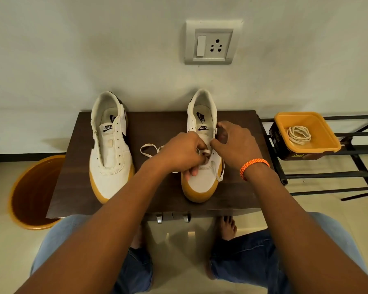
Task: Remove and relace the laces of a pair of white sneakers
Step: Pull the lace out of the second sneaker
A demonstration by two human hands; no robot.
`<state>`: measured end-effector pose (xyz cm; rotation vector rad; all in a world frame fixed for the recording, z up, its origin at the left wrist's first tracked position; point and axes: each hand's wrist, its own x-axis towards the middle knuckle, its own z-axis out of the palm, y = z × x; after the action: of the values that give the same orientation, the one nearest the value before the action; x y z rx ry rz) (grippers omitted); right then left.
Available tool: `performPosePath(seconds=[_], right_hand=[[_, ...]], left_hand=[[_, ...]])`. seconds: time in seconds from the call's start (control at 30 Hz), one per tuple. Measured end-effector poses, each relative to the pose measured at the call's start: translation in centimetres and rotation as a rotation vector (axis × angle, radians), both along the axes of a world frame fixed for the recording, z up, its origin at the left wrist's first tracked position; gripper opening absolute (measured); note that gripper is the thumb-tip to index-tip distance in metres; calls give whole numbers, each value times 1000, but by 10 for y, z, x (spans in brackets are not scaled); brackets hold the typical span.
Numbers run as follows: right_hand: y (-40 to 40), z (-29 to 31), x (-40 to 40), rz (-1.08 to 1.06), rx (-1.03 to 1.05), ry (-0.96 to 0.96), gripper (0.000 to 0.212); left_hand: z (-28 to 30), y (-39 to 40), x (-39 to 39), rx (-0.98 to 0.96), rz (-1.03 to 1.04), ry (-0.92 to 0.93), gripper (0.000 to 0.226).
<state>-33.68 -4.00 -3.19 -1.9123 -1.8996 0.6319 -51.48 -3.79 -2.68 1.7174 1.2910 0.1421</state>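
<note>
Two white sneakers with gum soles stand on a dark wooden table (pixel 157 128), toes toward me. The left sneaker (pixel 111 145) has no lace in its eyelets. Over the right sneaker (pixel 202 183), my left hand (pixel 182 152) pinches a white lace (pixel 149 150) near the lower eyelets; a loop of it trails left across the table. My right hand (pixel 235 145), with an orange band at the wrist, rests on the shoe's right side, fingers at the eyelet row. Another stretch of lace hangs down the shoe's right flank. A second lace (pixel 299 134) lies coiled in an orange tub.
The orange tub (pixel 325 132) sits on a dark box upon a black metal rack (pixel 359 175) at the right. An orange bucket (pixel 32 192) stands on the floor at the left. A wall socket (pixel 212 42) is on the wall behind. My knees and bare feet are below the table.
</note>
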Motion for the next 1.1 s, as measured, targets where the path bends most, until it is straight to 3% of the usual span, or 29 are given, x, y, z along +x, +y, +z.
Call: performPosePath(seconds=[0.23,0.5,0.8,1.1], right_hand=[[0,2,0,0,-7,17,34],[1,1,3,4,-1,13,37],[5,-3,7,-2,-25,41,39],[5,-5,5,3,-22,54,36]], left_hand=[[-2,2,3,55,24,31,13],[19,10,-20,-61,252,-275,11],[-1,1,3,6,36,9,6],[-2,6,-2,9,66,-35,5]])
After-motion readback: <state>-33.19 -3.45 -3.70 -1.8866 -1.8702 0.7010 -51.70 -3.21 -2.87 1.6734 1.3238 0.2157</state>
